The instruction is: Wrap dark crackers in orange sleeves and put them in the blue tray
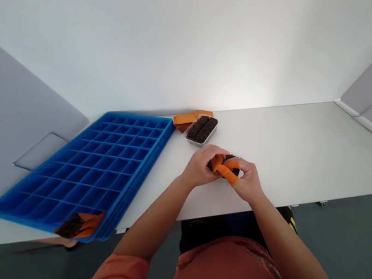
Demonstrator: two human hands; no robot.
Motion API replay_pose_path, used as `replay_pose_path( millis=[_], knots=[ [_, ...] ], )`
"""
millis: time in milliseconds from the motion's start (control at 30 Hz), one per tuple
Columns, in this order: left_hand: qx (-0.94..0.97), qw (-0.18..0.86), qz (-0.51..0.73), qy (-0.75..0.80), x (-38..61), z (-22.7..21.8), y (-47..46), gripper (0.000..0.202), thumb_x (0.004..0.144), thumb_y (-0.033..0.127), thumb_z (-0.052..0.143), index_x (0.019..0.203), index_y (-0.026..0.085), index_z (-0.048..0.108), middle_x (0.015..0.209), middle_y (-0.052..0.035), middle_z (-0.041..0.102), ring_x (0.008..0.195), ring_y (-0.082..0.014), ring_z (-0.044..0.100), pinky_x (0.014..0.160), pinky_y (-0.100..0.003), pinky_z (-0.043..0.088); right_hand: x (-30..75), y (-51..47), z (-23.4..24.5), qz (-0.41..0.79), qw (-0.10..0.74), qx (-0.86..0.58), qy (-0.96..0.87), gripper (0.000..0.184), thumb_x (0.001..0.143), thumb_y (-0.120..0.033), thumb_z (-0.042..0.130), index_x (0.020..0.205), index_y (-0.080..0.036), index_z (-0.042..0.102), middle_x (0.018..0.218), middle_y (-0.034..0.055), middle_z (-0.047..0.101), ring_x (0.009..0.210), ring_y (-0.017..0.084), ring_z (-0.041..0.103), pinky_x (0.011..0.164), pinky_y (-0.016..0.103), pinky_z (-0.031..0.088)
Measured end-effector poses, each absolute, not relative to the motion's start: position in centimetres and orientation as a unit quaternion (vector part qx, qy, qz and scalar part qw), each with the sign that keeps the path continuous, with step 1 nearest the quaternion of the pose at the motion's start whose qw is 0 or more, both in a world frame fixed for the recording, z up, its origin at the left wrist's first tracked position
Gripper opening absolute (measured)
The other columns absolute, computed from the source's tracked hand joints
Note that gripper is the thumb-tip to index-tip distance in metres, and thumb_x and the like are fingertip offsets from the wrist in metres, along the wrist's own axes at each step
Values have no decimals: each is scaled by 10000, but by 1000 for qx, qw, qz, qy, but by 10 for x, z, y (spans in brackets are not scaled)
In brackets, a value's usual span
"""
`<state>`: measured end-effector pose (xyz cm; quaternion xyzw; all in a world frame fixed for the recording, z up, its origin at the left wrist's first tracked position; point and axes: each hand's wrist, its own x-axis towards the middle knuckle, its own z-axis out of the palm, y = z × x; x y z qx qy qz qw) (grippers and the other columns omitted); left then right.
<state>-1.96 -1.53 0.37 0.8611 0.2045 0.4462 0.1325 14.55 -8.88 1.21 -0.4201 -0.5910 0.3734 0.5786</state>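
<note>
My left hand (201,164) and my right hand (249,180) are close together over the white table, in front of me. Both have their fingers closed on an orange paper envelope (228,174), which looks folded or spread at its mouth. Dark brown ridged pieces (229,157) show behind and beside the paper between the hands; whether they lie in the paper or beneath it I cannot tell. Just beyond my left hand stands a clear plastic tub (196,143) packed with two rows of thin dark brown pieces (202,129).
Flat orange envelopes (185,120) lie in a pile against the back wall, partly behind the tub. To the left is a large blue tray (122,190) with many compartments. An orange envelope with dark pieces (84,225) sits in its near right corner. Partition walls flank the table (311,144).
</note>
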Motion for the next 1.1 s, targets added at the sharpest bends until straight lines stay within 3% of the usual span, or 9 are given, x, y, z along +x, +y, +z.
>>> replay_pose_path(
  millis=[133, 300, 367, 467, 567, 700, 800, 933, 1100],
  knots=[
    [854, 86, 470, 206, -19, -6, -14, 331, 815, 302, 809, 1098, 241, 650, 965, -52, 752, 866, -204, 699, 792, -361, 568, 145, -91, 10, 305, 570, -485, -589, 117, 799, -356, 761, 828, -244, 777, 834, 38, 779, 770, 186, 665, 743, 361, 528],
    [843, 54, 491, 214, -15, -5, -17, 303, 839, 314, 801, 1078, 236, 632, 904, -35, 734, 835, -198, 681, 777, -353, 553, 145, -92, 13, 339, 549, -492, -585, 153, 816, -385, 738, 836, -238, 773, 866, 42, 777, 801, 193, 683, 769, 370, 546],
    [835, 11, 494, 242, -14, -4, -18, 330, 842, 318, 802, 1102, 227, 621, 914, -40, 727, 847, -205, 676, 788, -358, 549, 143, -94, 14, 356, 527, -513, -577, 223, 826, -420, 731, 947, -239, 781, 931, 52, 789, 845, 207, 701, 809, 391, 559],
    [817, -52, 494, 291, -13, -4, -20, 370, 860, 313, 770, 1174, 209, 604, 982, -69, 726, 914, -232, 673, 832, -385, 543, 137, -94, 15, 349, 501, -539, -580, 348, 829, -479, 733, 1078, -238, 759, 1118, 87, 784, 1026, 255, 712, 945, 466, 552],
    [800, -82, 516, 296, -12, -6, -22, 383, 879, 276, 716, 1233, 217, 581, 1028, -74, 722, 947, -242, 671, 858, -403, 528, 130, -93, 12, 289, 510, -541, -603, 196, 827, -391, 742, 969, -256, 756, 1253, 82, 751, 1209, 288, 658, 1083, 529, 480],
    [788, -74, 536, 294, -8, -10, -24, 332, 840, 260, 744, 1118, 231, 565, 1011, -67, 702, 920, -239, 652, 836, -408, 517, 128, -93, 9, 185, 514, -564, -619, 9, 843, -258, 716, 834, -261, 718, 1051, 48, 780, 1030, 271, 674, 1011, 535, 484],
    [781, -24, 541, 311, -4, -16, -25, 377, 785, 310, 790, 1040, 239, 523, 983, -53, 664, 902, -232, 628, 823, -409, 525, 130, -95, 10, 134, 489, -585, -633, 98, 837, -273, 745, 774, -247, 674, 917, 41, 756, 902, 257, 641, 899, 500, 476],
    [784, 82, 509, 345, -3, -22, -26, 513, 728, 392, 807, 1110, 235, 502, 1062, -60, 638, 955, -221, 621, 834, -389, 531, 132, -96, 13, 107, 476, -596, -638, 333, 835, -415, 779, 660, -234, 562, 746, 23, 675, 805, 229, 590, 790, 427, 431],
    [801, 145, 457, 359, -5, -22, -28, 364, 703, 329, 772, 927, 245, 498, 849, 11, 605, 744, -159, 549, 671, -301, 459, 131, -100, 18, 96, 495, -574, -645, 504, 840, -554, 759, 593, -230, 462, 661, 7, 618, 740, 198, 564, 777, 406, 411]
  ],
)
